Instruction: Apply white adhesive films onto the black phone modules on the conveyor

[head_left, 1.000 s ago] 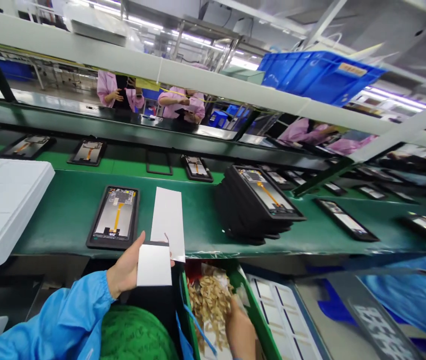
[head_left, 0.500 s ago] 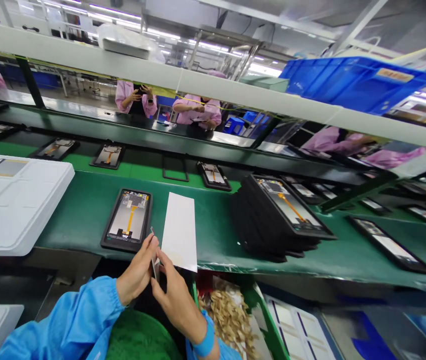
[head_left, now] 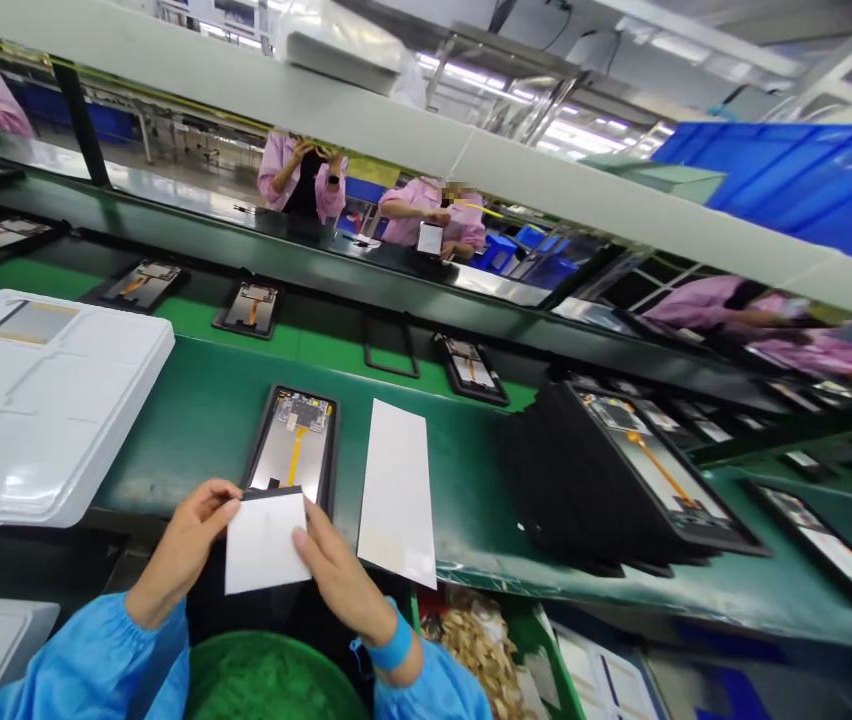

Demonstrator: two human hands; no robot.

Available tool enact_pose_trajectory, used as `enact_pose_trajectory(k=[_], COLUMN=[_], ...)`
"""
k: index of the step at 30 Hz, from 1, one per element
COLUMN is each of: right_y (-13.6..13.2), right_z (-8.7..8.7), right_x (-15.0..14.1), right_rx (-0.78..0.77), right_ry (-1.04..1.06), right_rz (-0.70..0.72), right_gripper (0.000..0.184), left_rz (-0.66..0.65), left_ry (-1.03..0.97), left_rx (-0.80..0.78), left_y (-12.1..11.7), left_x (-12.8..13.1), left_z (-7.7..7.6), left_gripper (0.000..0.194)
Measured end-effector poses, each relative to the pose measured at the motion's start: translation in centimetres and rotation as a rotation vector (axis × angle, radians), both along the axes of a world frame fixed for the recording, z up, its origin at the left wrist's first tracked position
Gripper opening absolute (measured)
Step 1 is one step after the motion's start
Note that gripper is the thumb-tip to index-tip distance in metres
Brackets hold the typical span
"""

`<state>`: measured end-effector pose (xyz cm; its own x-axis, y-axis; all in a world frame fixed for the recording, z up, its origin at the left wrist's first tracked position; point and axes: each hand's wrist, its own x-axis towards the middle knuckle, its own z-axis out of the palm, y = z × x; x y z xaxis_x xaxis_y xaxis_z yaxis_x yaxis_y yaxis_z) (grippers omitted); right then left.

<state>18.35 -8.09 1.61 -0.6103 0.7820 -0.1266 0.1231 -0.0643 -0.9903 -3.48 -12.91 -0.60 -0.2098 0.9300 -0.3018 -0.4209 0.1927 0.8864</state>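
Between both hands is a flat white battery [head_left: 267, 545], squarish, with a dark strip along its top edge. My left hand [head_left: 184, 548] pinches its upper left corner between thumb and fingers. On the right edge, my right hand [head_left: 347, 578] holds it with the thumb on the near face and the fingers partly hidden behind. Just beyond lies an opened tablet [head_left: 298, 430] in a black frame, its circuit board and orange ribbon cable showing; the battery covers its lower end. To the right of the tablet, a white card [head_left: 397, 490] lies flat on the green bench [head_left: 471, 530].
A stack of black-framed tablets [head_left: 591, 480] stands right, with another tablet [head_left: 831, 540] beyond. White plastic trays [head_left: 58, 400] sit left. Several tablets lie along the green conveyor [head_left: 321, 345]. Below are a green bin [head_left: 538, 640] of tan scraps and a green stool [head_left: 268, 680]. Co-workers in pink sit opposite.
The battery has turned from edge-on to showing its white face. My hands have moved apart to its two sides. The camera view has shifted, and a co-worker opposite now holds up a white-faced panel.
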Motion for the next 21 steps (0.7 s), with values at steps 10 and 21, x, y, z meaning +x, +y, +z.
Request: enact_pose_trajectory(k=[10, 21], right_y=[9.9, 14.1], right_z=[-3.0, -1.1], right_x=[-3.0, -2.0], right_rx=[0.837, 0.064], right_ry=[-0.621, -0.053], right_rz=[-0.042, -0.349], right_gripper=[0.027, 0.037], left_rz=[0.039, -0.230], left_ry=[0.104, 0.400], left_rx=[-0.129, 0.056], left_y=[3.5, 12.8], left_x=[-5.4, -1.5], left_z=[-0.4, -0.2], left_gripper=[0.060, 0.031])
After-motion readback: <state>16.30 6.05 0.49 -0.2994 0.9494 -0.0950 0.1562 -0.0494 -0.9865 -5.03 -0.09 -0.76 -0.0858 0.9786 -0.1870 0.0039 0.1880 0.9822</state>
